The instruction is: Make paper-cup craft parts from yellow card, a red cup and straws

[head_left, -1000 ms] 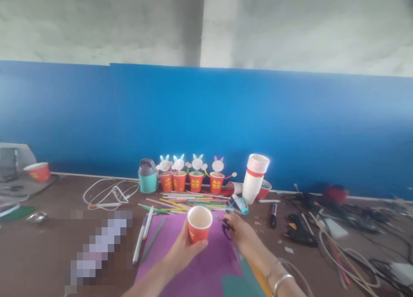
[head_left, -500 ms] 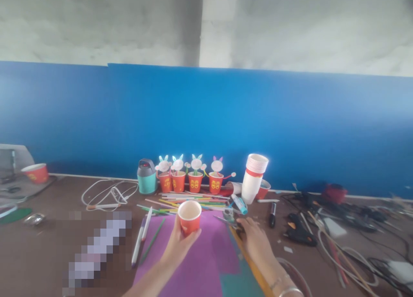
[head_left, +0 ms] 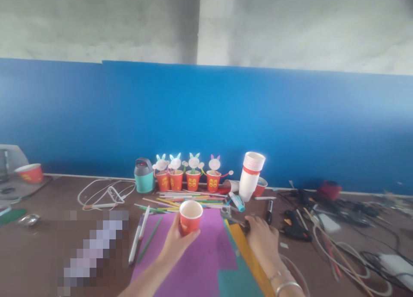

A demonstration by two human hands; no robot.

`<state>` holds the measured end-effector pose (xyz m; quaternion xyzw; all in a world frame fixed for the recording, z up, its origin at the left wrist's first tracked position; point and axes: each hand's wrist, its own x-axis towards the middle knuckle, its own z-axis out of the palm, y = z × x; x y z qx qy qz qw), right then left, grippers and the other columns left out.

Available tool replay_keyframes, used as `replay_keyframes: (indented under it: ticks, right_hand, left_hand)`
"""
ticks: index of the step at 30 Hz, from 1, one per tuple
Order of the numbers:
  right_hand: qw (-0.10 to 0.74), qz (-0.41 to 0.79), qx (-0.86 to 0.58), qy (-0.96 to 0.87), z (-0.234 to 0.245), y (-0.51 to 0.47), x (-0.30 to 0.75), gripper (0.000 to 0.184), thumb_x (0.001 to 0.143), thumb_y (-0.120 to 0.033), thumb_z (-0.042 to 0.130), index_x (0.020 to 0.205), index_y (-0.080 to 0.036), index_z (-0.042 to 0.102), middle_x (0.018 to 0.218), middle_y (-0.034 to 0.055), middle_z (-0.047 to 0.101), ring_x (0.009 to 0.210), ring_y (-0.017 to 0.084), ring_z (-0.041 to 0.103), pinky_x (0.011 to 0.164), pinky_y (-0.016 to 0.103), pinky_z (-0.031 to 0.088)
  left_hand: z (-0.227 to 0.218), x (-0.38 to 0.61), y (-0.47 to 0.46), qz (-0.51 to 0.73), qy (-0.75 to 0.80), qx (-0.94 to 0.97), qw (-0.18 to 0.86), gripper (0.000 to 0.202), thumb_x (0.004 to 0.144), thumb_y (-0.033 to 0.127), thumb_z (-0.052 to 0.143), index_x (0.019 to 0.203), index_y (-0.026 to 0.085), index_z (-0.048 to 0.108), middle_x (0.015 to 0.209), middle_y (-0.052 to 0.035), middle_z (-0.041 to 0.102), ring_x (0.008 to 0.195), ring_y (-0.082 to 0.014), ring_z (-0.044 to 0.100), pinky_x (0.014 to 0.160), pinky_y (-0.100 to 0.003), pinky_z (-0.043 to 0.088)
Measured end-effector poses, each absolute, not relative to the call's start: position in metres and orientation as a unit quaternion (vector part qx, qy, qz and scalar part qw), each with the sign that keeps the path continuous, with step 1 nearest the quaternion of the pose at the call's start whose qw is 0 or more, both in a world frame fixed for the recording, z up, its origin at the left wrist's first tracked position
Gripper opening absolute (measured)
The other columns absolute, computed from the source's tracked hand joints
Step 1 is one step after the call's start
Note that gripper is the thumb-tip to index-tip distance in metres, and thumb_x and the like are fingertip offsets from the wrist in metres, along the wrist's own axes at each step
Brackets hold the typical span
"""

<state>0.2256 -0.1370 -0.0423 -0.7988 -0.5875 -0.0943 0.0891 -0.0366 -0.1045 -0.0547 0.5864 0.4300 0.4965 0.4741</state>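
My left hand [head_left: 179, 239] is wrapped round a red paper cup [head_left: 191, 217] with a white inside, held upright above the purple paper [head_left: 190, 262]. On the right, my right hand [head_left: 263, 236] lies low over the table with its fingers bent down. Under its fingertips shows the dark handle of a pair of scissors [head_left: 245, 227], mostly hidden and blurred. Yellow-orange paper [head_left: 247, 249] and teal paper [head_left: 240, 282] lie beside that hand. Behind the held cup, several coloured sticks [head_left: 190, 199] are spread out.
Several red cups with rabbit figures [head_left: 193, 178] stand along the blue partition [head_left: 206, 107]. Right of them are a tall stack of paper cups [head_left: 250, 180] and a glue tube [head_left: 237, 201]. A black glue gun [head_left: 295, 226] and tangled cables lie right. Pens [head_left: 137, 241] lie left.
My right hand has slid a little to the right, and the scissors under its fingers have shifted with it. My left hand still holds the cup in nearly the same place.
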Motion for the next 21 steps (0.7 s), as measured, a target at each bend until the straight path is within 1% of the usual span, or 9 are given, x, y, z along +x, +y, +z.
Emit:
replay_keyframes:
  ticks: [3, 6, 10, 13, 15, 18, 21]
  right_hand:
    - [0.092, -0.091, -0.804, -0.580, -0.042, -0.136, 0.225, 0.038, 0.084, -0.010, 0.045, 0.114, -0.022, 0.064, 0.122, 0.0087, 0.065, 0.111, 0.022, 0.058, 0.084, 0.036, 0.036]
    - [0.095, -0.077, -0.803, -0.584, -0.040, -0.135, 0.225, 0.039, 0.083, -0.009, 0.045, 0.113, -0.023, 0.064, 0.120, 0.0079, 0.067, 0.110, 0.022, 0.059, 0.085, 0.036, 0.035]
    - [0.107, -0.056, -0.795, -0.594, -0.037, -0.136, 0.226, 0.043, 0.079, -0.004, 0.045, 0.111, -0.023, 0.065, 0.117, 0.0071, 0.069, 0.110, 0.021, 0.059, 0.085, 0.035, 0.034]
    - [0.121, -0.055, -0.796, -0.591, -0.037, -0.136, 0.227, 0.043, 0.077, -0.004, 0.046, 0.109, -0.024, 0.066, 0.118, 0.0065, 0.068, 0.112, 0.021, 0.058, 0.087, 0.035, 0.033]
    - [0.123, -0.055, -0.797, -0.589, -0.037, -0.136, 0.227, 0.041, 0.077, -0.005, 0.047, 0.108, -0.023, 0.067, 0.118, 0.0069, 0.069, 0.111, 0.021, 0.058, 0.088, 0.035, 0.033]
    - [0.127, -0.049, -0.794, -0.593, -0.035, -0.136, 0.227, 0.040, 0.080, -0.004, 0.045, 0.107, -0.022, 0.067, 0.118, 0.0074, 0.068, 0.112, 0.021, 0.058, 0.088, 0.035, 0.034]
    - [0.125, -0.051, -0.794, -0.593, -0.028, -0.138, 0.226, 0.039, 0.081, -0.004, 0.043, 0.107, -0.021, 0.067, 0.116, 0.0078, 0.067, 0.110, 0.023, 0.058, 0.085, 0.033, 0.037]
  left_hand:
    - [-0.059, -0.038, -0.103, 0.488, 0.470, 0.590, 0.440, 0.055, 0.062, 0.030, 0.072, 0.111, 0.017, 0.050, 0.104, -0.0098, 0.068, 0.106, -0.0290, 0.060, 0.092, -0.040, 0.045]
    - [-0.062, -0.038, -0.101, 0.495, 0.494, 0.584, 0.412, 0.058, 0.060, 0.029, 0.071, 0.113, 0.018, 0.048, 0.106, -0.0099, 0.067, 0.105, -0.0296, 0.061, 0.093, -0.042, 0.044]
    - [-0.064, -0.038, -0.099, 0.497, 0.512, 0.594, 0.371, 0.052, 0.062, 0.029, 0.067, 0.110, 0.017, 0.049, 0.107, -0.0102, 0.066, 0.103, -0.0276, 0.062, 0.093, -0.041, 0.045]
    - [-0.066, -0.041, -0.097, 0.479, 0.537, 0.599, 0.350, 0.049, 0.063, 0.029, 0.065, 0.108, 0.017, 0.050, 0.104, -0.0113, 0.066, 0.100, -0.0302, 0.062, 0.091, -0.045, 0.045]
    - [-0.069, -0.042, -0.095, 0.484, 0.549, 0.593, 0.336, 0.055, 0.062, 0.028, 0.065, 0.113, 0.016, 0.048, 0.109, -0.0133, 0.064, 0.105, -0.0327, 0.060, 0.093, -0.048, 0.043]
    - [-0.072, -0.042, -0.094, 0.513, 0.548, 0.584, 0.308, 0.071, 0.061, 0.029, 0.067, 0.126, 0.015, 0.040, 0.122, -0.0163, 0.057, 0.119, -0.0333, 0.052, 0.101, -0.049, 0.037]
    - [-0.068, -0.040, -0.098, 0.539, 0.535, 0.575, 0.304, 0.087, 0.064, 0.033, 0.069, 0.137, 0.016, 0.027, 0.125, -0.0145, 0.054, 0.122, -0.0308, 0.049, 0.105, -0.048, 0.034]
